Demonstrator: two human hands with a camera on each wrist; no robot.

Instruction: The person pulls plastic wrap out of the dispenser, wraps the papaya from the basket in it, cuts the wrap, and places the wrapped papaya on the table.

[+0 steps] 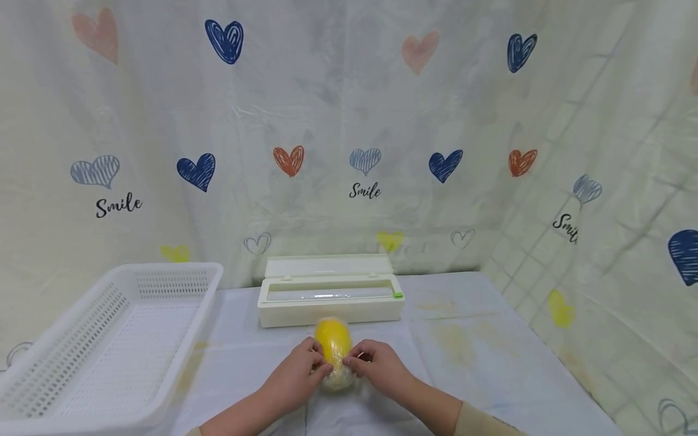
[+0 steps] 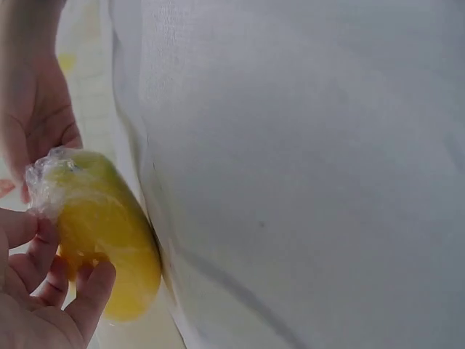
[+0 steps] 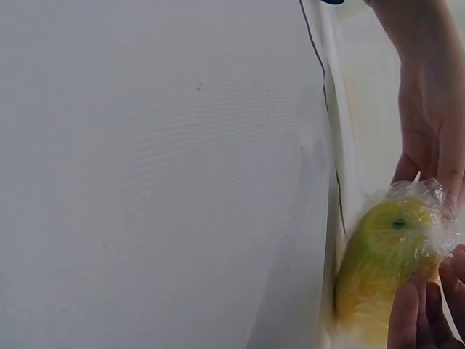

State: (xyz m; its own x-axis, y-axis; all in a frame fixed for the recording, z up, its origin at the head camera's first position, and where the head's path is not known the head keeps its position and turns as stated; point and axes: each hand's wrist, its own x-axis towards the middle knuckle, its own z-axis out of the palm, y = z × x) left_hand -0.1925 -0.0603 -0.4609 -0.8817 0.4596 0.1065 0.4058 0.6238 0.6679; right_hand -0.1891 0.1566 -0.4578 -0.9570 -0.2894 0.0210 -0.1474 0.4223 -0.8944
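Observation:
A yellow oval fruit [image 1: 334, 338], greenish at its near end, lies on the table wrapped in clear cling film [image 3: 429, 195]. The film bunches in wrinkles over that end. From the left side my left hand [image 1: 301, 370] pinches the film between thumb and forefinger, its other fingers against the fruit in the left wrist view. Opposite it, my right hand [image 1: 383, 367] pinches the film with thumb and forefinger. Just beyond the fruit stands a white cling film dispenser [image 1: 329, 313], its lid raised, with a roll inside and a green slider [image 1: 398, 295] at the right.
To the left sits a large white plastic basket [image 1: 191, 330] with perforated walls. A white cloth with yellowish stains covers the table [image 1: 463, 363]. Behind and to the right hangs a curtain [image 1: 327, 91] printed with hearts.

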